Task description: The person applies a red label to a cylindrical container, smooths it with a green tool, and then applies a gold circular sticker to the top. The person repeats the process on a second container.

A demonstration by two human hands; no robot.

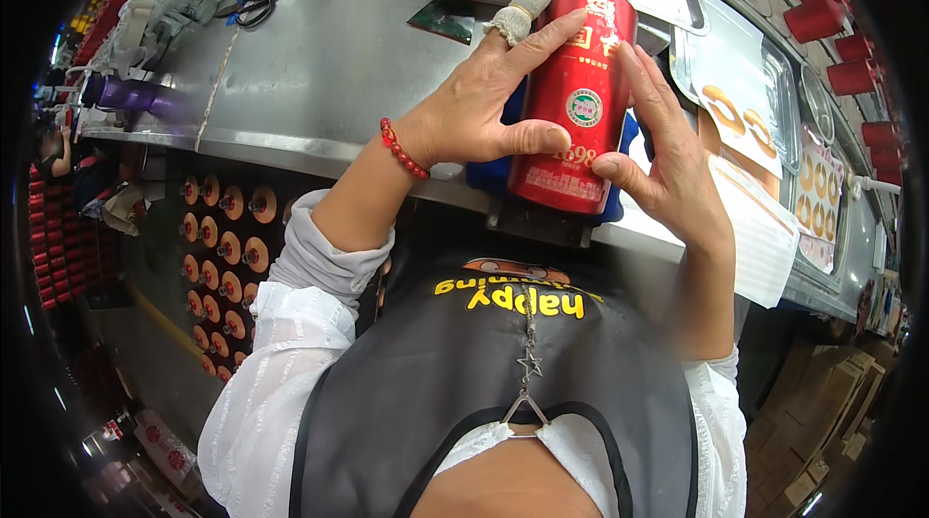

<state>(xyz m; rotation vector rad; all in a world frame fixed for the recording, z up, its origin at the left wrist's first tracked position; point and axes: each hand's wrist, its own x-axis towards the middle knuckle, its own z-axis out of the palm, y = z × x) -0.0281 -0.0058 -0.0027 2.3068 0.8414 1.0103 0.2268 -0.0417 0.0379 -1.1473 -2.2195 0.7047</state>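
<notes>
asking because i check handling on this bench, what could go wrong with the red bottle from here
The red bottle sits at the near edge of the metal worktop, so it might slip off if the left hand and right hand ease away. The left hand's thumb is close to the round sticker and could smudge it.

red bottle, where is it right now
In the head view, the red bottle is in the upper half, right of centre, between the left hand and right hand, both touching it, with blue material showing beside its lower end.
</notes>
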